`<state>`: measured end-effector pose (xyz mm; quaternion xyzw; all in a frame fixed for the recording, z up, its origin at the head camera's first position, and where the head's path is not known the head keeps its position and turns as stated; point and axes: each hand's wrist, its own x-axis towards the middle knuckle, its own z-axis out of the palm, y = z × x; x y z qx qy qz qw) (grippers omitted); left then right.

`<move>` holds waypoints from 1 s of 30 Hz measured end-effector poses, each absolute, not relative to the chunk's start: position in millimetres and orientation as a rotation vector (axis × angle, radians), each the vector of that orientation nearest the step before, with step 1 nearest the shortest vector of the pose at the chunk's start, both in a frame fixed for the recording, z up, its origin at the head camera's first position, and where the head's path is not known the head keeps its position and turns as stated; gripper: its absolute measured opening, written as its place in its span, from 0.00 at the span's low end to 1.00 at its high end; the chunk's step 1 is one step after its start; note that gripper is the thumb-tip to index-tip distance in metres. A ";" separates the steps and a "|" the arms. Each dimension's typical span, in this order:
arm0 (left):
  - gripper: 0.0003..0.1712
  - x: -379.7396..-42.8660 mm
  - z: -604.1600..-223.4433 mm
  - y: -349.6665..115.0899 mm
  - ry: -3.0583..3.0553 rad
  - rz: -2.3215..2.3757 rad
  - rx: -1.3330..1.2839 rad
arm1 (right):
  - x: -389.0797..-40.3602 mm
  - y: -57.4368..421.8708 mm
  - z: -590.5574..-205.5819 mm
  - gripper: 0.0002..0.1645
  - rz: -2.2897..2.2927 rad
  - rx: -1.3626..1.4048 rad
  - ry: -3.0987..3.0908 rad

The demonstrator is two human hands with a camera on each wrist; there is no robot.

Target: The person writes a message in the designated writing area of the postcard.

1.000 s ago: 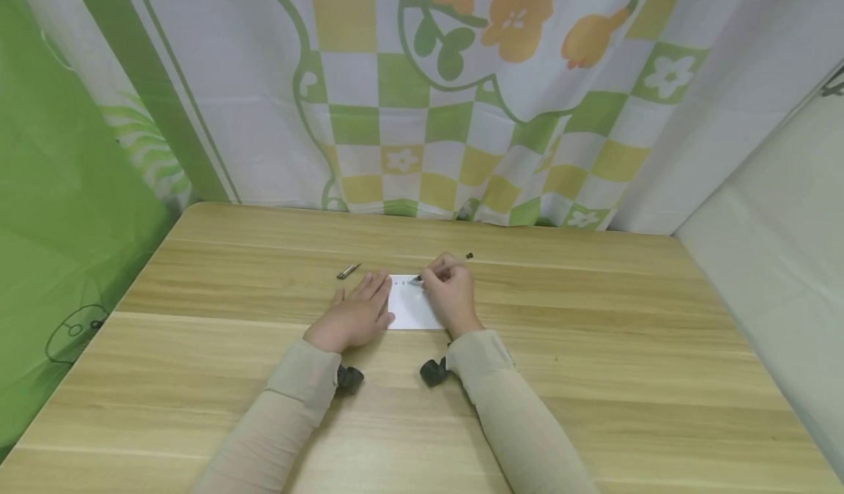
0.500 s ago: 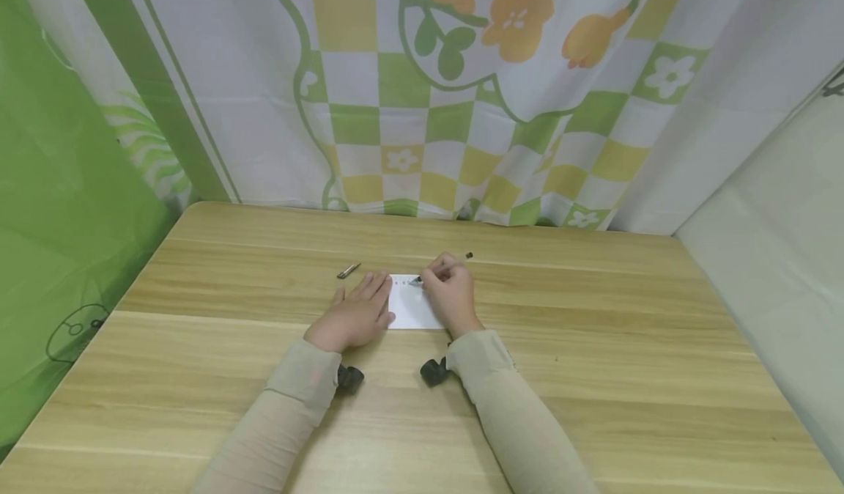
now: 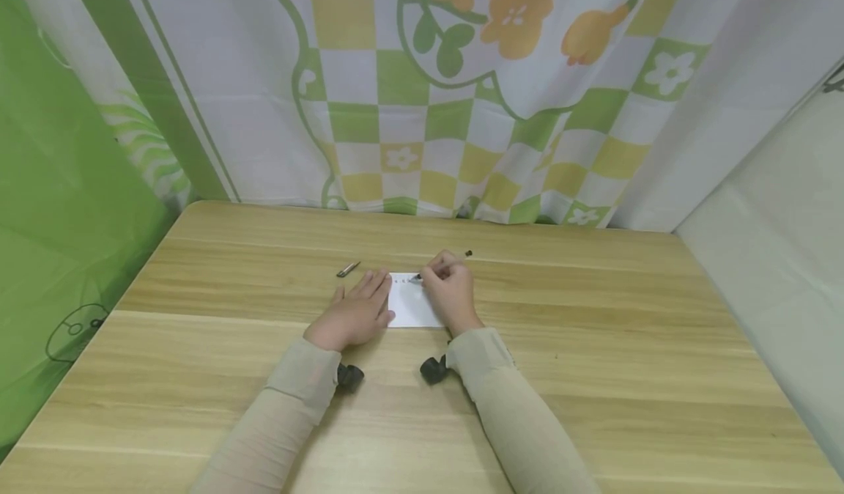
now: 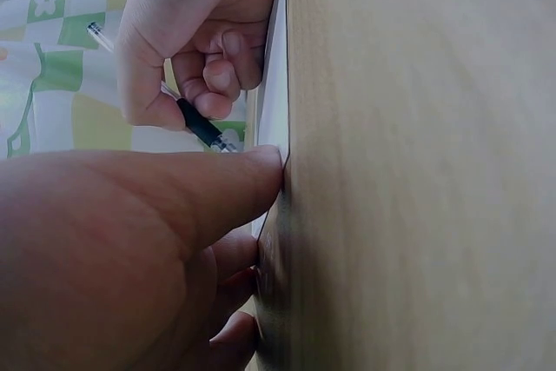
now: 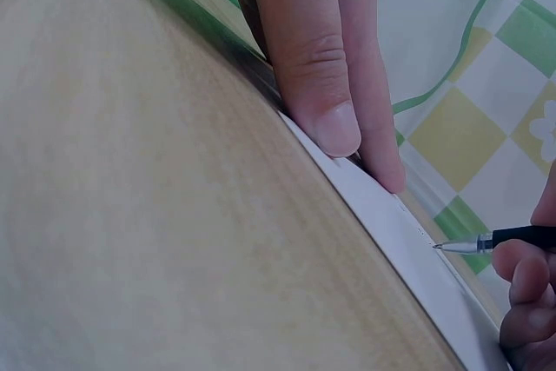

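A small white sheet of paper [image 3: 413, 311] lies on the wooden table between the two hands. My left hand [image 3: 356, 312] rests on the paper's left edge, its fingers straight and thumb pressing the near corner. My right hand [image 3: 452, 292] pinches a clear pen with a black grip [image 4: 201, 124], and its heel lies over the paper's right side. In the right wrist view the pen tip [image 5: 439, 248] meets the paper near its far edge. Small dark marks run along the top of the sheet, too tiny to read.
A pen cap [image 3: 348, 269] lies on the table [image 3: 626, 347] just beyond my left hand. Behind the table hangs a checked, flowered curtain [image 3: 448, 127]. A green cloth [image 3: 66, 186] covers the left side, with a black cable [image 3: 72, 333] by the table's edge.
The hands, pen and paper hold nearly the same places. The whole head view has shifted up very slightly.
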<state>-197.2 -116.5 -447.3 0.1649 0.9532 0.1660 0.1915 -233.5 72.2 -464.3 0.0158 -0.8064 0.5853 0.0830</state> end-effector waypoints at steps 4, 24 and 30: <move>0.41 -197.7 -447.2 -116.3 2.678 0.461 0.458 | -234.6 72.3 -464.5 0.07 1.751 0.051 -2.400; 0.41 -196.6 -445.8 -115.4 2.677 0.463 0.457 | -233.3 72.0 -463.1 0.08 1.724 0.036 -2.401; 0.41 -195.6 -444.3 -115.5 2.679 0.462 0.460 | -234.0 72.1 -464.2 0.07 1.740 0.041 -2.390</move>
